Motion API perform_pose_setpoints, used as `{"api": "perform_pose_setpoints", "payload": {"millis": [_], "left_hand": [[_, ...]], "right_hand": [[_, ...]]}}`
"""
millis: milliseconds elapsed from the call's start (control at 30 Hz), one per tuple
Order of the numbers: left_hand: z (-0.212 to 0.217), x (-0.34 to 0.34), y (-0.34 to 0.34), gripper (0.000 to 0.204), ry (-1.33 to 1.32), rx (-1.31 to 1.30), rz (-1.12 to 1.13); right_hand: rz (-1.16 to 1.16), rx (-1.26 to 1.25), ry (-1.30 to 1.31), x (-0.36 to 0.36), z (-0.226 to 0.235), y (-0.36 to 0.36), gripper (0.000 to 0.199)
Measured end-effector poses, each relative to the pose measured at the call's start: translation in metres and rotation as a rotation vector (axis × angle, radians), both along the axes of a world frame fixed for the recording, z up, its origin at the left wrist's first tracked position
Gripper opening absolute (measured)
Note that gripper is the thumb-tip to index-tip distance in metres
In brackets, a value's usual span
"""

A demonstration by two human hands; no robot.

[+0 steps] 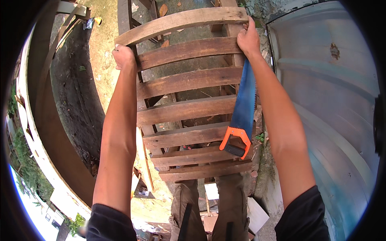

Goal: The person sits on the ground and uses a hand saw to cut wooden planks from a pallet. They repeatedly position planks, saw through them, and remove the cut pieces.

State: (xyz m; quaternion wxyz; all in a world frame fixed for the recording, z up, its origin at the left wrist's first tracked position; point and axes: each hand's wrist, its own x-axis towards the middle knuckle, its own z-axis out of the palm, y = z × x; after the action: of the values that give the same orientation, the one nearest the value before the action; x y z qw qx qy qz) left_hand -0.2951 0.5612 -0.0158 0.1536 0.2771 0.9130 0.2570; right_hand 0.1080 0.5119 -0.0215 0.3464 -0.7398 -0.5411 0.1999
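Both hands clamped on a slatted wooden pallet (189, 104), saw riding along.

Left hand (124, 56) has a closed grip round the pallet's left rail, right hand (248, 40) a closed grip on the right rail near the top slat. Just below the right grip a blue handsaw (244, 108) hangs flat against the slats, orange handle (235, 142) lowest. Can't tell if the fingers pin the blade too. A pale blue metal sheet (329, 100) sits outside the right grip.
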Motion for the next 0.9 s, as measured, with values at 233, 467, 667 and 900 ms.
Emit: {"api": "perform_pose_setpoints", "payload": {"millis": [233, 467, 667, 900], "left_hand": [[-0.014, -0.020, 0.004, 0.061, -0.120, 0.054, -0.098], [0.003, 0.006, -0.003, 0.061, -0.037, -0.033, -0.095], [0.010, 0.011, -0.006, 0.061, -0.069, -0.023, -0.095], [0.011, -0.005, -0.013, 0.063, -0.131, 0.176, -0.181]], "right_hand": [[-0.076, -0.104, -0.095, -0.006, 0.003, -0.015, 0.061], [-0.114, -0.112, -0.230, -0.010, 0.007, -0.018, 0.059], [-0.108, -0.091, -0.278, -0.009, -0.001, -0.018, 0.058], [-0.050, -0.117, -0.247, -0.016, 0.015, -0.016, 0.062]]}}
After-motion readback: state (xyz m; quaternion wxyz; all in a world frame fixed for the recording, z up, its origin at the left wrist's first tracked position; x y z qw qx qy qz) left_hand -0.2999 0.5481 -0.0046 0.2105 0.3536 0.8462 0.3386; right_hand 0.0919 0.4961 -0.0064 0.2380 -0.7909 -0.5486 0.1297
